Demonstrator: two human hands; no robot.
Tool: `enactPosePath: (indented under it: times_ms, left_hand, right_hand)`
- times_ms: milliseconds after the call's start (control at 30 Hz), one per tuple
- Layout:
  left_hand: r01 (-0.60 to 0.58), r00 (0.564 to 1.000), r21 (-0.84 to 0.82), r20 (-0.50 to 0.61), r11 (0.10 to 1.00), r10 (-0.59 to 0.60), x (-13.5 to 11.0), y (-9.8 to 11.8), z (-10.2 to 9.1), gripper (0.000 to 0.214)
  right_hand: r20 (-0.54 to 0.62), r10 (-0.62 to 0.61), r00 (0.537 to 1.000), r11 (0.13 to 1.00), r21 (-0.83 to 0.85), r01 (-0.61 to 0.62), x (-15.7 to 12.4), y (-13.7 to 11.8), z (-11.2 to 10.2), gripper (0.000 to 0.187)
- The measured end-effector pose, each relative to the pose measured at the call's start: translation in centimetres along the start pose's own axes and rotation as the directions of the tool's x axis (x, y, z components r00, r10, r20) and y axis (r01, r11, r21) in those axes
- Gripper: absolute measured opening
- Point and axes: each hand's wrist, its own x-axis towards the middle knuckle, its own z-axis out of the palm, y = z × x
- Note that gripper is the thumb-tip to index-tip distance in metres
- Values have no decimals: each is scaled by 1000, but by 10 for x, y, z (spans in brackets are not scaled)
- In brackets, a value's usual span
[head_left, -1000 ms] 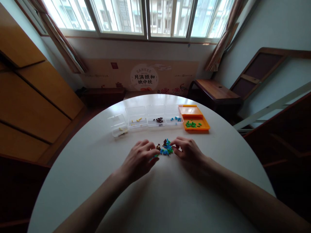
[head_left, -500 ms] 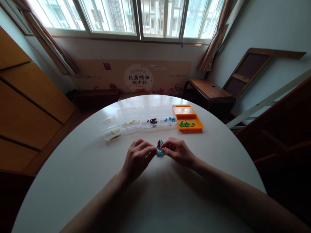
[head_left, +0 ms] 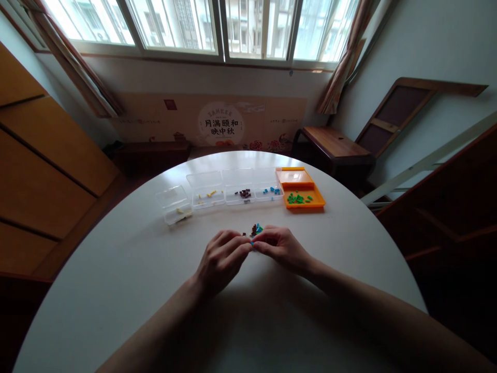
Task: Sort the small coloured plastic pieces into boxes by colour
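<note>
Over the middle of the table, my left hand (head_left: 225,257) and my right hand (head_left: 282,249) meet fingertip to fingertip. Both are pinched closed on a small blue building brick (head_left: 252,244), mostly covered by the fingers. Just beyond the fingertips sit several brown bricks (head_left: 254,230) beside a blue and green cluster (head_left: 260,228). I cannot tell whether these are joined to the piece in my hands. A single dark brown brick (head_left: 244,234) shows by my left index finger.
On the white round table (head_left: 116,259), clear open boxes (head_left: 205,202) hold yellow, dark brown and blue bricks. An orange box (head_left: 318,199) at their right holds green bricks. A smaller clear box (head_left: 171,199) stands at the left with pale yellow pieces.
My hands have come closer together and slightly nearer to me. The blue bricks that showed between them are now mostly covered by my fingers.
</note>
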Motion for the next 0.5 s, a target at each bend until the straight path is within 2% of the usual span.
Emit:
enactPosePath:
  times_ms: [300,400,500]
  left_hand:
    - [-8,1000,-12,1,1000,8,0,-1,0,10]
    - [10,1000,-9,11,1000,-10,-3,-3,1,9]
    - [42,999,31,15,999,-43,-6,-7,1,8]
  right_hand:
    - [-55,-42,998,999,-34,40,1,4,7,10]
    - [-79,-95,992,990,-108,86,1,6,6,7]
    - [-101,-213,972,949,-259,181,7,9,-6,5]
